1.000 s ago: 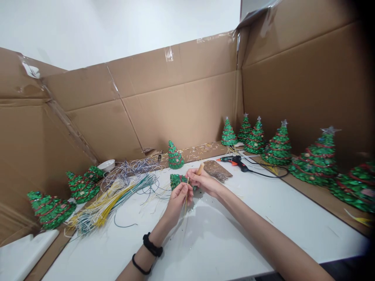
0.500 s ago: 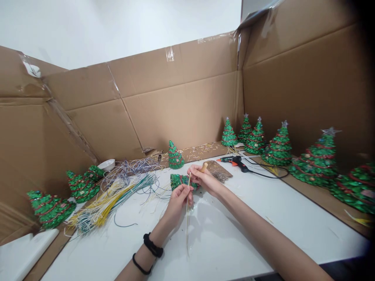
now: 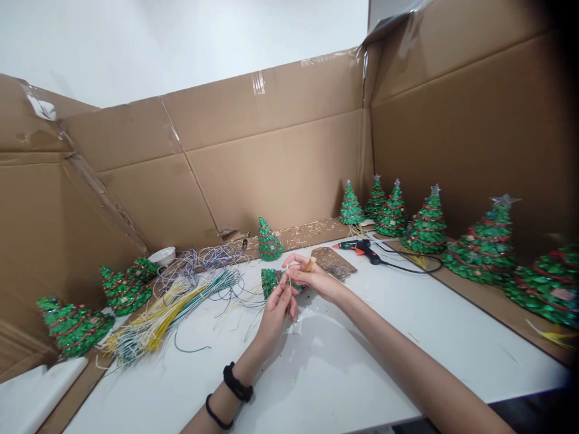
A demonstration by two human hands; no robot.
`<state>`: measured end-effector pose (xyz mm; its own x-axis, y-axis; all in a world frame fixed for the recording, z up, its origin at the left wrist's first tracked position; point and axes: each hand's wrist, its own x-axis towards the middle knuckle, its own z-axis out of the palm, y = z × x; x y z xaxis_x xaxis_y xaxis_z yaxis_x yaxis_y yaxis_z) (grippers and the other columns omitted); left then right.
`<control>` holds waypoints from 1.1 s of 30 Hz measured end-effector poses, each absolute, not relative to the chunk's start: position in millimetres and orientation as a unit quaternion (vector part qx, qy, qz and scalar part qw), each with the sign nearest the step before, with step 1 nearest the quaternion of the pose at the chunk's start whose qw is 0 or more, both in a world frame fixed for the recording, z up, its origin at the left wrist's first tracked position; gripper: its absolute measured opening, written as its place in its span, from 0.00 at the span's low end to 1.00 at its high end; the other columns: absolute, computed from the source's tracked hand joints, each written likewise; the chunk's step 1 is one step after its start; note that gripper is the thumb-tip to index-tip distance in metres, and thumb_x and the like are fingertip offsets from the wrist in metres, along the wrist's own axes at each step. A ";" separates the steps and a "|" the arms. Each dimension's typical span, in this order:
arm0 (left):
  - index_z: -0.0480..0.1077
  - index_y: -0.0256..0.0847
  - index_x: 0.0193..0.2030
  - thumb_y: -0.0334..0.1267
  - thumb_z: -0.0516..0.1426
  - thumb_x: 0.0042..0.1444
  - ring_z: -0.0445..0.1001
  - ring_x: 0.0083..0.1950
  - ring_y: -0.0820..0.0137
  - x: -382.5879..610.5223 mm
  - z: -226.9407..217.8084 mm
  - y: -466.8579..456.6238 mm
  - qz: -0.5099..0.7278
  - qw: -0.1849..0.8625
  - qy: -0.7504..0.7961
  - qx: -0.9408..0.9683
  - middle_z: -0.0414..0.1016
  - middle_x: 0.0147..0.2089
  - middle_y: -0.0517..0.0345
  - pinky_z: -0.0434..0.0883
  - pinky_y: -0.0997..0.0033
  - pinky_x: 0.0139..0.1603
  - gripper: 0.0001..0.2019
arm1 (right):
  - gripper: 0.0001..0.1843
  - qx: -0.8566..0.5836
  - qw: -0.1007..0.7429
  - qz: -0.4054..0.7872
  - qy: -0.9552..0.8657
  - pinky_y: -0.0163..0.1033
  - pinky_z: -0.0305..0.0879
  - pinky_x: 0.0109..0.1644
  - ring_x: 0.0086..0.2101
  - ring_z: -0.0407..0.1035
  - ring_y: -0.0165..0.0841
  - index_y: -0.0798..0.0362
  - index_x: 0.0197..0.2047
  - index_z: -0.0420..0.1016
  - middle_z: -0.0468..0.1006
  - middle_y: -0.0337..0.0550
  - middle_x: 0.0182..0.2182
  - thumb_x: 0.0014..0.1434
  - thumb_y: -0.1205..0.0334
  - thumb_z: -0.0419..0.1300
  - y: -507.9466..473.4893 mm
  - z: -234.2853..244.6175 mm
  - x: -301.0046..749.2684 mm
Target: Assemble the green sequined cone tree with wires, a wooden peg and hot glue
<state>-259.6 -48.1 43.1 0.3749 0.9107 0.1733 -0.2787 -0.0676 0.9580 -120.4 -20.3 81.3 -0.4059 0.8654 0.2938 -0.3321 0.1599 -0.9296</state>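
A taped cardboard screen (image 3: pixel 271 157) walls in three sides of the white worktop (image 3: pixel 371 349). Along its right side stands a row of finished trees (image 3: pixel 486 241), green with red garlands and silver stars. Three more trees lie toppled at the far left (image 3: pixel 72 325), and a lone tree (image 3: pixel 269 240) stands at the back. Between those, a loose bundle of strands (image 3: pixel 172 310), yellow, green and grey, fans across the worktop, with a white bowl (image 3: pixel 163 255) just behind it. A glue gun (image 3: pixel 362 247) lies near the back right with its cord trailing off, and a brown scrap (image 3: pixel 332 262) sits beside it. At the middle, the small green tree (image 3: pixel 271 279) lies on its side, its tip pointing left, held just off the worktop. The right hand (image 3: pixel 312 278) is closed around its wider end, with a tan stub (image 3: pixel 310 263) poking up between the fingers. The left hand (image 3: pixel 275 310), two black bands on its wrist, has thumb and forefinger pinched together on a pale strand (image 3: pixel 289 278) right against the tree. Half a second ago that strand hung in a long line well below the left hand. Now almost none of it shows, so it looks to have been drawn up into the tree, and the two hands have come closer together.
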 end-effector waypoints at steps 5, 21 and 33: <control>0.64 0.38 0.38 0.55 0.56 0.54 0.57 0.15 0.79 -261.3 44.9 -49.5 0.493 0.581 0.322 0.561 0.61 0.15 0.69 0.57 0.79 0.17 0.19 | 0.17 -0.242 0.506 0.590 -0.581 0.31 0.53 0.25 0.21 0.62 0.23 0.53 0.43 0.71 0.76 0.37 0.27 0.51 0.54 0.63 -24.1 84.2 -122.4; 0.66 0.35 0.40 0.53 0.53 0.56 0.73 0.24 0.74 -264.1 48.6 -49.4 0.523 0.514 0.355 0.580 0.77 0.28 0.53 0.68 0.78 0.21 0.20 | 0.11 -0.277 0.576 0.499 -0.585 0.33 0.61 0.30 0.26 0.69 0.29 0.53 0.37 0.76 0.78 0.40 0.28 0.52 0.57 0.60 -29.5 84.3 -133.7; 0.64 0.36 0.38 0.54 0.50 0.58 0.68 0.19 0.77 -263.7 42.4 -48.6 0.422 0.539 0.358 0.635 0.74 0.26 0.57 0.59 0.79 0.17 0.19 | 0.12 -0.351 0.792 0.299 -0.400 0.33 0.48 0.22 0.18 0.53 0.24 0.53 0.34 0.76 0.78 0.39 0.26 0.49 0.55 0.61 -2.0 88.7 -86.1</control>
<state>-263.7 -48.6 42.4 0.3878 0.9093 0.1507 0.0002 -0.1635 0.9865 -86.1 -2.0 88.7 0.5023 0.7540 0.4233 -0.1923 0.5746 -0.7955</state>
